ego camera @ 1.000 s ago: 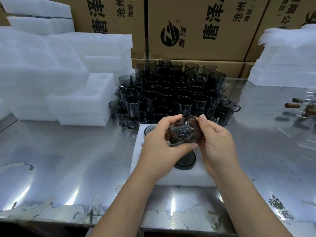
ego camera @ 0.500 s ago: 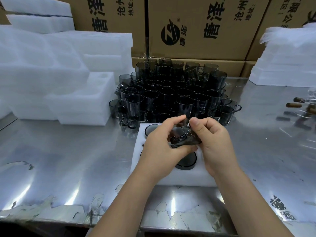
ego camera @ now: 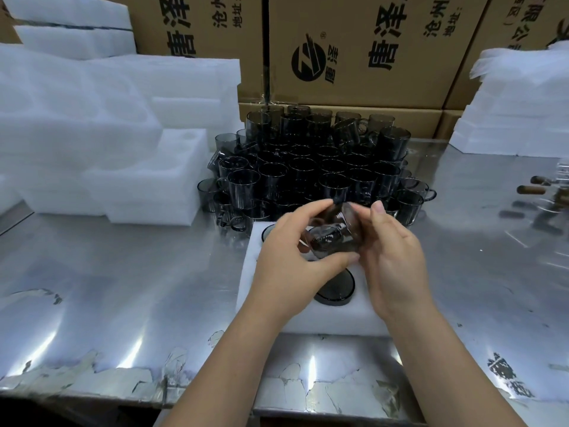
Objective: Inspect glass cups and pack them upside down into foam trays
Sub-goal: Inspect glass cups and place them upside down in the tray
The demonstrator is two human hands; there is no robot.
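Both my hands hold one smoky grey glass cup (ego camera: 334,238) on its side above a white foam tray (ego camera: 363,315). My left hand (ego camera: 289,260) grips its left end with thumb below and fingers over the top. My right hand (ego camera: 391,257) grips the right end. Below the hands, an upside-down cup (ego camera: 337,289) sits in a tray pocket, its dark base showing. Another dark cup base (ego camera: 267,232) shows at the tray's far left corner. A dense pile of the same grey cups (ego camera: 311,171) stands just behind the tray.
Stacks of white foam trays (ego camera: 101,143) fill the left side of the steel table (ego camera: 123,288). More white foam (ego camera: 517,109) is piled at the right rear. Cardboard boxes (ego camera: 354,47) stand along the back. Small blurred items (ego camera: 542,192) lie at the right edge.
The cup has been turned between my hands, its position staying above the tray. My right fingers have shifted around its end.
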